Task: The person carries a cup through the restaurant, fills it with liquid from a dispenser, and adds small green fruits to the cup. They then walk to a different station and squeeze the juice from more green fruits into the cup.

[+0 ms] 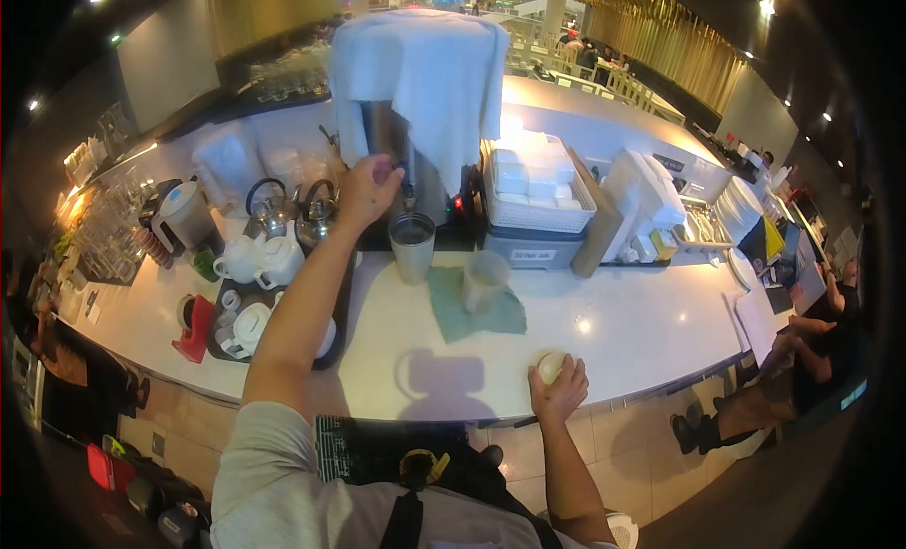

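Note:
My left hand [370, 192] reaches up to the tap [409, 186] of a dispenser draped with a white towel [425, 77], its fingers closed at the tap handle. Right below the spout stands a tall metal cup [412, 257], dark inside. My right hand [563, 390] is low at the counter's front edge, fingers wrapped round a small pale round cup [549, 364]. Between the hands, a translucent plastic jug [485, 283] rests on a green cloth [451, 308].
Left of my arm, white teapots [274, 259] and a dark tray [326, 360] stand near a red tape dispenser [195, 330]. Steel kettles [272, 214] are behind. A white basket [538, 209] of folded napkins sits right of the dispenser. People [793, 360] stand at the far right.

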`<act>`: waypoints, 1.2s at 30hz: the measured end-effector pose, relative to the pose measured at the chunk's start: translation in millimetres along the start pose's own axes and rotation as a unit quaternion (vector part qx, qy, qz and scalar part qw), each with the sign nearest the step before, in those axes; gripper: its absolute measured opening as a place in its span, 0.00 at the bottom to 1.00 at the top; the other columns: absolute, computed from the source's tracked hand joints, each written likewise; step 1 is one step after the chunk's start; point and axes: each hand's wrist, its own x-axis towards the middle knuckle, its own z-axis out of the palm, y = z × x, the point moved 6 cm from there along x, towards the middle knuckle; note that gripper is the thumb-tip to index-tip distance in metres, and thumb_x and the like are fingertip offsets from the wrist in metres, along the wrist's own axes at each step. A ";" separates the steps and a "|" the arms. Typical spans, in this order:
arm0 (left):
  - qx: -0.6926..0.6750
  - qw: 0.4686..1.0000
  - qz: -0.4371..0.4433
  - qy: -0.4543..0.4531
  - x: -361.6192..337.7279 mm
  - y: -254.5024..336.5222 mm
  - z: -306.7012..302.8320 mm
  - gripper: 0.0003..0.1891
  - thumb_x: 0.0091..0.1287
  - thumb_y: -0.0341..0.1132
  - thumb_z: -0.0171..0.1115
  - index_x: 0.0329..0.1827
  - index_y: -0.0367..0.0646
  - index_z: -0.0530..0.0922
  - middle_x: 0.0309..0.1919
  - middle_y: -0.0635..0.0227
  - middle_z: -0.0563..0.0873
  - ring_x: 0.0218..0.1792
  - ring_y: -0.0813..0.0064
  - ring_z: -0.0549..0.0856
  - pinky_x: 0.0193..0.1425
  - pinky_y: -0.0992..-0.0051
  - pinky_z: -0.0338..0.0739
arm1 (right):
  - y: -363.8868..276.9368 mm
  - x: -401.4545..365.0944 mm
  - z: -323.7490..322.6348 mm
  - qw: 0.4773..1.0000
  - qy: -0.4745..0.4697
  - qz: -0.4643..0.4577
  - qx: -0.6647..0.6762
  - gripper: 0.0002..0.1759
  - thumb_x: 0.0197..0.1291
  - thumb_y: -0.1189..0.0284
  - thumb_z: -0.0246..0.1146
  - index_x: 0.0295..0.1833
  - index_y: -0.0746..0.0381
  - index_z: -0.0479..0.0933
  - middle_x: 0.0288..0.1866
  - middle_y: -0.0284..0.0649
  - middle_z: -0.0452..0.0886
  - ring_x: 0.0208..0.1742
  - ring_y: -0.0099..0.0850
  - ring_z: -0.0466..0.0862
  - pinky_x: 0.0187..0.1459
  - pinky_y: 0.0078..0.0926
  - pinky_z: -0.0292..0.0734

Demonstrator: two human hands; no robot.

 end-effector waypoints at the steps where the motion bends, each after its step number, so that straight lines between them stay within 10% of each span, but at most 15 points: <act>1: 0.018 1.000 0.003 -0.005 0.1 -2.9 4.6 0.15 0.64 0.40 0.70 0.48 0.41 0.83 0.34 0.58 0.89 0.35 0.62 0.89 0.42 0.64 0.82 | 0.2 -0.6 -0.4 1.000 -0.001 0.002 0.000 0.45 0.49 0.51 0.74 0.68 0.65 0.70 0.71 0.59 0.66 0.68 0.58 0.67 0.67 0.56 0.62; 36: -0.020 0.996 -0.081 -0.015 -2.0 -37.9 34.8 0.12 0.65 0.36 0.68 0.48 0.41 0.81 0.34 0.60 0.89 0.35 0.62 0.88 0.43 0.67 0.81 | 1.0 -0.8 -7.1 0.999 -0.014 0.025 0.024 0.45 0.50 0.50 0.72 0.69 0.64 0.70 0.71 0.61 0.66 0.70 0.57 0.65 0.69 0.55 0.60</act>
